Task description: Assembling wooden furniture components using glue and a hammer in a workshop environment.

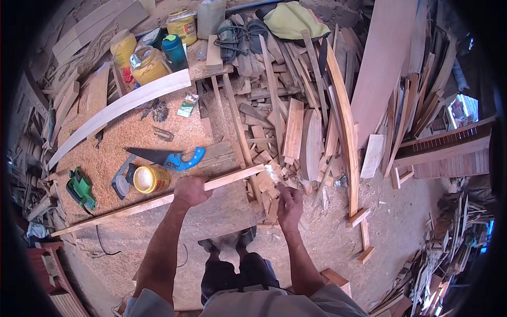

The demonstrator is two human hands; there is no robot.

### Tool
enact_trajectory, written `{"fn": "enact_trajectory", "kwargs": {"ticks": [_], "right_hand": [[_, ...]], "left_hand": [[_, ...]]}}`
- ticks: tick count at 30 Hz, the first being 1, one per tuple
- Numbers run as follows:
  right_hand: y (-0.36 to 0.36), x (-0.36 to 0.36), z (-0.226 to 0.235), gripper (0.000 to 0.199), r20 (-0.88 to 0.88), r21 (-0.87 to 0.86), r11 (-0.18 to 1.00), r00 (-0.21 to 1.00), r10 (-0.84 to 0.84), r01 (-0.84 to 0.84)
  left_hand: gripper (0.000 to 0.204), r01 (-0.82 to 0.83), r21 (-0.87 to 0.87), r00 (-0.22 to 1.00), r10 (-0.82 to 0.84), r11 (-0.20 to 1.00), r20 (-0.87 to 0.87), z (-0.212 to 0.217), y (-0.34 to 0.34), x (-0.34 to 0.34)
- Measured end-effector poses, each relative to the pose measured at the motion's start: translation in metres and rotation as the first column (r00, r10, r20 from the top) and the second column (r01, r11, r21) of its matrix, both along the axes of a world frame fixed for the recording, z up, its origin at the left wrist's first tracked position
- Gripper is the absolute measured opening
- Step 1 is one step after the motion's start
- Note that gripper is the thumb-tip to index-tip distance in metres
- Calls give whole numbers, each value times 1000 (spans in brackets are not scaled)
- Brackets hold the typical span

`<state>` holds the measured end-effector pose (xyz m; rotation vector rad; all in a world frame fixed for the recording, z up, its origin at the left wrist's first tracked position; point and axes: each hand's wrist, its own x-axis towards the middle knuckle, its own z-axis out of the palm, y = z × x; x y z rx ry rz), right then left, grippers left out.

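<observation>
A long, thin strip of pale raw wood (158, 201), square-edged and straight, lies slanting across the sawdust-covered workbench (105, 158), its long axis running from low on the person's left up to its right end at the bench's edge. The left hand (191, 191) wraps around it near the middle, fingers curled tight over the top. The right hand (289, 206) is held just off the strip's right end, fingers closed around a small brush (273, 173) with a pale, blurred head that meets the tip of the wood. On the bench beside the strip sit an open yellow tin (150, 179), lying on its side, a handsaw (168, 156) with a blue handle, a green power tool (80, 188) and a broad curved white plank (119, 108). Behind are yellow jars (148, 64) and a heap of rough offcuts (285, 127); the dirt floor (412, 211) is littered with shavings and scrap.
</observation>
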<state>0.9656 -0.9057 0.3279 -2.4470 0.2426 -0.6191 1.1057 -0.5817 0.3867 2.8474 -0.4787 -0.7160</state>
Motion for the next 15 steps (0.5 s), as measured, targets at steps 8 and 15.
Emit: {"fn": "enact_trajectory", "kwargs": {"ticks": [8, 15], "right_hand": [[-3, 7, 10, 41, -108, 27, 1000, 994, 8, -5], [-102, -80, -18, 41, -76, 190, 971, 988, -135, 148]], "left_hand": [[57, -51, 25, 998, 50, 998, 28, -5, 3, -6], [45, -26, -201, 961, 80, 979, 265, -79, -14, -60]]}}
